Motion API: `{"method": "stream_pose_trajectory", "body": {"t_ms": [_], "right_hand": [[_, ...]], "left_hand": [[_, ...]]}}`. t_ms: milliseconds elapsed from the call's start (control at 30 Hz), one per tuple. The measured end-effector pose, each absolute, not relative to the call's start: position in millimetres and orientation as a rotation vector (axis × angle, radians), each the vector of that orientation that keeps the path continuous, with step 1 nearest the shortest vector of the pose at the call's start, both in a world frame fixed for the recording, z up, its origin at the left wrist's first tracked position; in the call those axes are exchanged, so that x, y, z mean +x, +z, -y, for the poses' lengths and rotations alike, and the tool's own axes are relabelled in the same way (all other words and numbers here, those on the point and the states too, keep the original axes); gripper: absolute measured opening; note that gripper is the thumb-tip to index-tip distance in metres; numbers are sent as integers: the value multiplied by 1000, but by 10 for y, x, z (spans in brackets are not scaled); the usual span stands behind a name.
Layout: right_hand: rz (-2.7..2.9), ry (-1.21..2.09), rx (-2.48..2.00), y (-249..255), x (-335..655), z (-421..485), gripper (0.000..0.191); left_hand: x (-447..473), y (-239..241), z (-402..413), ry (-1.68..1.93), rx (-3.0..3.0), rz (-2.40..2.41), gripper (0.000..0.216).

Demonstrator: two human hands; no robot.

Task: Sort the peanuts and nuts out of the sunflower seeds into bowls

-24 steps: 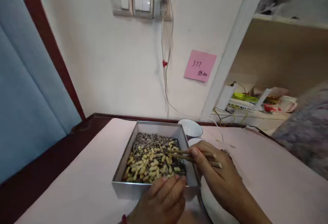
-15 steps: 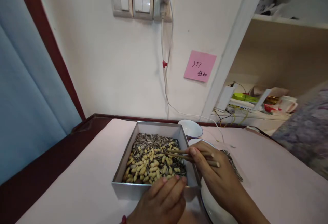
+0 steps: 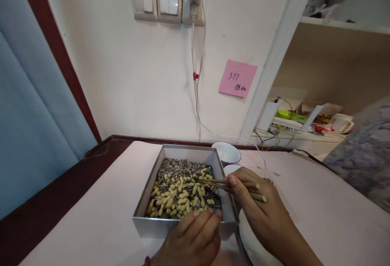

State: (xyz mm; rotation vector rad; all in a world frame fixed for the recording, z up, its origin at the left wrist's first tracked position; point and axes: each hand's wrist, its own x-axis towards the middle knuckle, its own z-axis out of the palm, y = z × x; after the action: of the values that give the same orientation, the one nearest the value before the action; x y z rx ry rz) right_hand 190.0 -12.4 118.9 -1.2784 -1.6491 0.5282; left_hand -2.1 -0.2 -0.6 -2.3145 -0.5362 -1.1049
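A silver-grey open box point(image 3: 155, 228) sits on a pink-covered table point(image 3: 103, 209), holding pale peanuts point(image 3: 183, 201) on the near side and striped seeds point(image 3: 183, 165) mostly on the far side. The right hand point(image 3: 268, 217), at the box's right, pinches a pair of chopsticks point(image 3: 217, 185), their tips close together among the contents; whether anything is caught between them cannot be told. Compared with half a second ago, this hand has shifted slightly right, drawing the chopsticks with it and covering more of a loose seed pile point(image 3: 268, 180) to the right. The tips remain inside the box, so picking there seems unfinished. The left hand point(image 3: 191, 239) is unmoved, fingers close together over the near rim; its thumb is hidden, so its grip is unclear. A white bowl point(image 3: 226, 153) stands beyond, far right.
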Motion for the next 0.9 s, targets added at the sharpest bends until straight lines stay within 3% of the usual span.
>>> {"method": "stream_pose_trajectory", "body": {"t_ms": [900], "right_hand": [[1720, 424, -1285, 1214, 1885, 163, 39]], "left_hand": [[-23, 9, -27, -1113, -2296, 507, 12]]}}
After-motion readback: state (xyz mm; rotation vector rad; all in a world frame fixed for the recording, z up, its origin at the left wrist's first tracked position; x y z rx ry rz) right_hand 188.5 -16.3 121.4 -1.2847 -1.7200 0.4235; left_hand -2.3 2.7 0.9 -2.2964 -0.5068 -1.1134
